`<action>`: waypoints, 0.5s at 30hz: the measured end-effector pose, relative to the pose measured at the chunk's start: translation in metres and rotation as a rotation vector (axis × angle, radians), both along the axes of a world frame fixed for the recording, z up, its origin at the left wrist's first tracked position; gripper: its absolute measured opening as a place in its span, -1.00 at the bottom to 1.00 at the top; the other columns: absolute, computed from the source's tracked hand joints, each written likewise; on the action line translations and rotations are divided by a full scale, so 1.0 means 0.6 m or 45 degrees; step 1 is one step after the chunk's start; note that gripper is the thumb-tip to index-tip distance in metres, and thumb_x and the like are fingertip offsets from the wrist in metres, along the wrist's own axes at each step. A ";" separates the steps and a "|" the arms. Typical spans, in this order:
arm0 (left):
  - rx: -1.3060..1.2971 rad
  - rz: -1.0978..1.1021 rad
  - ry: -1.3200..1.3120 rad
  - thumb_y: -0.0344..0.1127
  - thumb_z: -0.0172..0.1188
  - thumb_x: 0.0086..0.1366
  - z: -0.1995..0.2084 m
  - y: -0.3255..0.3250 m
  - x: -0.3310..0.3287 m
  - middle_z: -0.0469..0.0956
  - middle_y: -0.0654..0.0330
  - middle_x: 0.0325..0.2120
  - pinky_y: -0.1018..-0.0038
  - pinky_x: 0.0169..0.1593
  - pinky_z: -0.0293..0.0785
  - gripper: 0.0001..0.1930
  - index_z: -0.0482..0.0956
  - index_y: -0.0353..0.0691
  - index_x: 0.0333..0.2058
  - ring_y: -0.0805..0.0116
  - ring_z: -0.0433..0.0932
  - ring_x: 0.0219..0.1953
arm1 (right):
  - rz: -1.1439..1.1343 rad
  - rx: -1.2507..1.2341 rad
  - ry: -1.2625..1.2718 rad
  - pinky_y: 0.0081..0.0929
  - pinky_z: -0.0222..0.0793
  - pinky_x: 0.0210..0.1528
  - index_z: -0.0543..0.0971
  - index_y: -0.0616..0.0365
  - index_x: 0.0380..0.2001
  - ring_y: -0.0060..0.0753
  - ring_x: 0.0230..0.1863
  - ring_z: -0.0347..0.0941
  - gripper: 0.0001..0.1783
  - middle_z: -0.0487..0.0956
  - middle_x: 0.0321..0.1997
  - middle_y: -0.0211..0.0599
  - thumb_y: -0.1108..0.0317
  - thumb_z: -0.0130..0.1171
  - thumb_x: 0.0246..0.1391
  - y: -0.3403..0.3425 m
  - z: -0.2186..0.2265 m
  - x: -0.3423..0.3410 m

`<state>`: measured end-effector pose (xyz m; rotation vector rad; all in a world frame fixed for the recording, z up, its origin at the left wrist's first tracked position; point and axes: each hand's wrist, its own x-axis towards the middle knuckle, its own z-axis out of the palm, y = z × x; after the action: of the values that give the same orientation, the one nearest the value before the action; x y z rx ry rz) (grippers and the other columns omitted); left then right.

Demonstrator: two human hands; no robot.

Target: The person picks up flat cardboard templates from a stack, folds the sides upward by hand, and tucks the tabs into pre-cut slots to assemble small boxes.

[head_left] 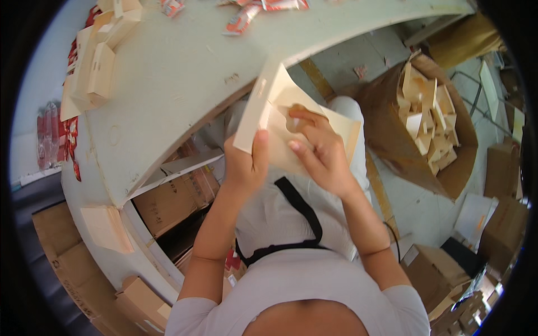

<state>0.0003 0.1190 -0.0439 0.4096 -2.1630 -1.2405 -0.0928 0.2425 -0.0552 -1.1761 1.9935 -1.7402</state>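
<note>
- One cream card piece (pixel 276 124), part-folded, above the lap.
- Left hand (pixel 246 162): fingers gripping its left side.
- Right hand (pixel 324 148): fingers bent at its cut-out; cannot tell whether gripping.
- One brown carton (pixel 386 120): many cream pieces, uncountable.

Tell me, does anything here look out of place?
Perhaps one thing: a small reddish scrap lies on the floor near the brown carton, as if dropped, while the red-and-white packets lie up on the table.
</note>
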 end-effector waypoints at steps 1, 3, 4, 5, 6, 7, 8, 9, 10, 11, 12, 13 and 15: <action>0.003 -0.079 -0.120 -0.38 -0.12 0.23 -0.008 -0.007 0.005 0.48 0.03 -0.46 0.49 -0.45 0.34 -0.77 0.39 -0.41 -0.23 0.30 0.42 -0.53 | 0.018 0.028 -0.056 -0.30 0.27 -0.21 0.31 0.28 -0.73 0.03 -0.07 0.32 -0.72 0.39 -0.53 -0.05 0.44 0.14 -0.10 0.003 0.000 -0.001; -0.055 -0.102 -0.033 -0.40 -0.14 0.23 -0.022 -0.005 -0.003 0.42 -0.01 -0.21 0.52 -0.32 0.35 -0.71 0.31 -0.40 -0.09 0.28 0.45 -0.35 | 0.040 0.067 -0.125 -0.28 0.26 -0.21 0.28 0.27 -0.75 0.05 -0.10 0.32 -0.69 0.36 -0.58 -0.08 0.43 0.12 -0.08 0.010 -0.002 0.003; -0.084 -0.111 0.019 -0.41 -0.15 0.23 -0.026 -0.002 -0.007 0.39 -0.03 -0.09 0.54 -0.25 0.36 -0.66 0.26 -0.39 -0.02 0.27 0.47 -0.26 | 0.046 0.076 -0.129 -0.27 0.26 -0.21 0.28 0.27 -0.75 0.05 -0.12 0.33 -0.68 0.36 -0.59 -0.09 0.42 0.12 -0.07 0.013 -0.004 0.002; -0.094 -0.177 0.000 -0.44 -0.15 0.22 -0.024 -0.003 -0.007 0.26 -0.01 0.02 0.55 -0.16 0.33 -0.59 0.16 -0.37 0.06 0.26 0.41 -0.13 | 0.055 0.088 -0.104 -0.26 0.26 -0.21 0.28 0.27 -0.74 0.06 -0.13 0.33 -0.69 0.35 -0.59 -0.09 0.42 0.12 -0.07 0.017 -0.006 0.002; -0.111 -0.238 -0.016 -0.47 -0.15 0.20 -0.022 -0.006 -0.007 0.14 0.01 0.13 0.57 -0.07 0.29 -0.51 0.05 -0.35 0.13 0.26 0.36 -0.01 | 0.072 0.090 -0.074 -0.25 0.26 -0.21 0.28 0.27 -0.74 0.07 -0.14 0.33 -0.69 0.35 -0.60 -0.09 0.41 0.11 -0.07 0.017 -0.009 0.000; -0.164 -0.264 -0.070 -0.47 -0.11 0.18 -0.023 -0.009 -0.005 0.14 0.02 0.13 0.56 -0.04 0.27 -0.48 0.04 -0.34 0.14 0.26 0.33 0.02 | 0.090 0.093 -0.044 -0.24 0.25 -0.21 0.28 0.27 -0.73 0.08 -0.15 0.33 -0.70 0.35 -0.61 -0.09 0.41 0.11 -0.07 0.017 -0.011 -0.001; -0.216 -0.291 -0.122 -0.48 -0.08 0.16 -0.024 -0.012 -0.002 0.13 0.02 0.13 0.56 -0.01 0.25 -0.45 0.02 -0.33 0.15 0.26 0.30 0.05 | 0.084 0.127 -0.040 -0.24 0.25 -0.21 0.30 0.27 -0.71 0.06 -0.16 0.33 -0.72 0.37 -0.58 -0.09 0.40 0.12 -0.08 0.022 -0.010 0.001; -0.140 -0.365 -0.075 -0.47 -0.02 0.12 -0.023 -0.018 0.002 0.11 0.03 0.14 0.55 0.03 0.21 -0.38 -0.02 -0.32 0.16 0.25 0.26 0.08 | 0.082 0.154 -0.032 -0.24 0.25 -0.21 0.31 0.26 -0.69 0.05 -0.17 0.34 -0.74 0.39 -0.54 -0.10 0.39 0.12 -0.09 0.026 -0.007 0.005; -0.063 -0.439 -0.028 -0.46 0.03 0.09 -0.022 -0.021 0.010 0.09 0.04 0.15 0.54 0.06 0.17 -0.32 -0.07 -0.31 0.17 0.25 0.22 0.11 | 0.080 0.182 -0.022 -0.24 0.25 -0.20 0.32 0.25 -0.66 0.03 -0.18 0.34 -0.75 0.40 -0.51 -0.10 0.38 0.13 -0.09 0.030 -0.003 0.009; 0.015 -0.513 0.019 -0.46 0.09 0.05 -0.023 -0.023 0.021 0.07 0.05 0.16 0.52 0.10 0.13 -0.24 -0.12 -0.30 0.19 0.24 0.17 0.14 | 0.150 0.204 0.004 -0.25 0.25 -0.20 0.33 0.24 -0.64 0.00 -0.18 0.34 -0.77 0.42 -0.44 -0.12 0.37 0.14 -0.11 0.039 0.007 0.010; 0.223 -0.598 0.087 -0.45 0.10 0.05 -0.024 -0.026 0.032 0.07 0.05 0.15 0.52 0.10 0.14 -0.25 -0.11 -0.29 0.18 0.24 0.17 0.13 | 0.231 0.222 0.030 -0.25 0.25 -0.20 0.34 0.22 -0.61 -0.03 -0.19 0.35 -0.78 0.44 -0.37 -0.14 0.35 0.14 -0.12 0.048 0.026 0.013; 0.544 -0.717 0.171 -0.44 0.10 0.04 -0.028 -0.025 0.042 0.08 0.04 0.14 0.51 0.09 0.14 -0.25 -0.10 -0.28 0.17 0.23 0.18 0.13 | 0.309 0.242 0.046 -0.25 0.25 -0.20 0.36 0.21 -0.59 -0.06 -0.19 0.35 -0.79 0.46 -0.30 -0.15 0.34 0.15 -0.14 0.054 0.037 0.020; 1.118 -0.888 0.338 -0.41 0.12 0.03 -0.049 -0.021 0.038 0.08 0.04 0.13 0.50 0.08 0.16 -0.26 -0.09 -0.27 0.15 0.23 0.18 0.12 | 0.435 0.267 0.112 -0.27 0.25 -0.21 0.37 0.17 -0.57 -0.12 -0.20 0.36 -0.79 0.43 -0.17 -0.19 0.30 0.17 -0.17 0.053 0.046 0.041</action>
<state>0.0229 0.1064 -0.0732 -0.2101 -1.4547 -2.4591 -0.0683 0.2746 -0.0274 -1.4382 1.8346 -1.3025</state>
